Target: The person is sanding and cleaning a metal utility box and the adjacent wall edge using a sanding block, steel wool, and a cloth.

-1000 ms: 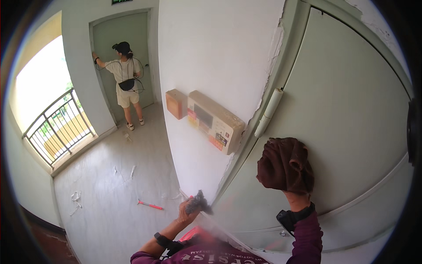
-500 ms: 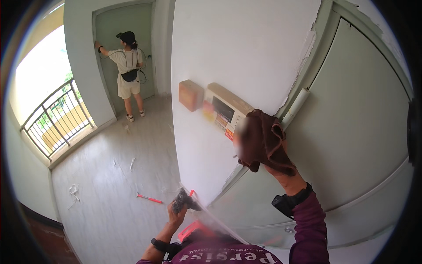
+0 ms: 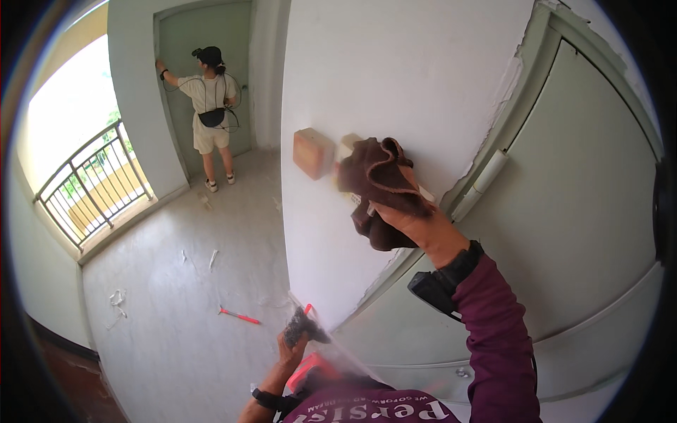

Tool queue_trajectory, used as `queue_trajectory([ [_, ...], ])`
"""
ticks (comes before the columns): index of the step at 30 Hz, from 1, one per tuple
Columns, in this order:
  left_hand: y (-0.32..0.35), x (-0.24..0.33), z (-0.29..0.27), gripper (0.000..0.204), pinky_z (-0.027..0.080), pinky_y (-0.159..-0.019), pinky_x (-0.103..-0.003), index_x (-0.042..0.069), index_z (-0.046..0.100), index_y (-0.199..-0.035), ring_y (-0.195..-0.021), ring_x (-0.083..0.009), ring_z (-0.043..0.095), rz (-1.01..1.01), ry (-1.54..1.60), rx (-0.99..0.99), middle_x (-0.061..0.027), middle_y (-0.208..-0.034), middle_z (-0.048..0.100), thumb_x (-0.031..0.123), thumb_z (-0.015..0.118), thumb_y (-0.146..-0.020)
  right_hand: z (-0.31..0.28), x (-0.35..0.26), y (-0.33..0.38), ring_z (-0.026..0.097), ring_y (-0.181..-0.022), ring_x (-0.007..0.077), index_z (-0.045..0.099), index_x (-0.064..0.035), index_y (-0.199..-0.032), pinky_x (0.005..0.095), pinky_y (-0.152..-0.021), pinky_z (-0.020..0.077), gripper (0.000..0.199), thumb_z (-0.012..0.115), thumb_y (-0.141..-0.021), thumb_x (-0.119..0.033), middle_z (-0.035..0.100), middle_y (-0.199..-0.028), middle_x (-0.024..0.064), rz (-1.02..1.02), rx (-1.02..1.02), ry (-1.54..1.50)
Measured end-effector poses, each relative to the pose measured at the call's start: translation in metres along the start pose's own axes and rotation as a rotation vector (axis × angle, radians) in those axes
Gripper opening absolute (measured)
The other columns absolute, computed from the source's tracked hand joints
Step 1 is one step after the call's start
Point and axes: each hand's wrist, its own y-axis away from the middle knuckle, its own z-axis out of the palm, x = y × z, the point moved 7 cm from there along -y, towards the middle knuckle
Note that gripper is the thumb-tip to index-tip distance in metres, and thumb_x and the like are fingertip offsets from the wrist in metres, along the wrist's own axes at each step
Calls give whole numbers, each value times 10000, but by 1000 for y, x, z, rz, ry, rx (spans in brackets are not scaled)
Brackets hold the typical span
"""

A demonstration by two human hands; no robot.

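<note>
Our right hand (image 3: 412,218), centre frame, grips a brown cloth (image 3: 377,187) against the wall box (image 3: 314,151) just left; our left hand (image 3: 293,345), bottom centre, clutches a scrubber (image 3: 303,326).

Right hand (image 3: 416,222) pressing brown cloth (image 3: 377,187) on white wall (image 3: 395,70) beside orange box (image 3: 312,152), left hand (image 3: 290,347) below gripping dark scraper (image 3: 302,326).

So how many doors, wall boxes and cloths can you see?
Doors: 2, one near, one far
Wall boxes: 2, orange, pale
Brown cloth in right hand: 1
Total: 5
</note>
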Motion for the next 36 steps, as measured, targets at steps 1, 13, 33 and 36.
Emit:
queue_trajectory([
  [1, 1, -1, -1, 165, 505, -677, -330, -26, 622, -950, -756, -202, 635, -39, 80, -4, -114, -850, 665, 74, 549, -840, 2, 13, 1, 537, -877, 123, 475, -68, -1165, 278, -777, 458, 382, 628, -860, -239, 534, -968, 22, 223, 45, -251],
  [13, 36, -6, -24, 201, 512, -704, -305, -63, 608, -992, -795, -154, 621, -272, 218, 102, -96, -869, 658, 62, 533, -853, 0, 7, 7, 547, -753, 89, 485, -87, -1111, 250, -609, 470, 248, 557, -898, -190, 552, -869, 21, 361, 135, -353],
  [33, 22, 10, -8, 152, 465, -592, -335, 5, 626, -905, -628, -230, 582, -3, -94, 41, -95, -769, 642, 130, 548, -868, 0, 26, 24, 536, -1002, 169, 355, -106, -1338, 294, -865, 444, 551, 618, -861, -195, 542, -1137, 74, 127, 57, -360],
  [36, 33, -9, -13, 166, 416, -523, -285, 1, 622, -889, -600, -139, 523, -274, 267, 95, -46, -741, 614, 146, 551, -849, 11, 18, -4, 558, -905, 111, 489, -75, -1217, 263, -818, 463, 405, 615, -871, -244, 558, -1057, 36, 135, 22, -473],
])
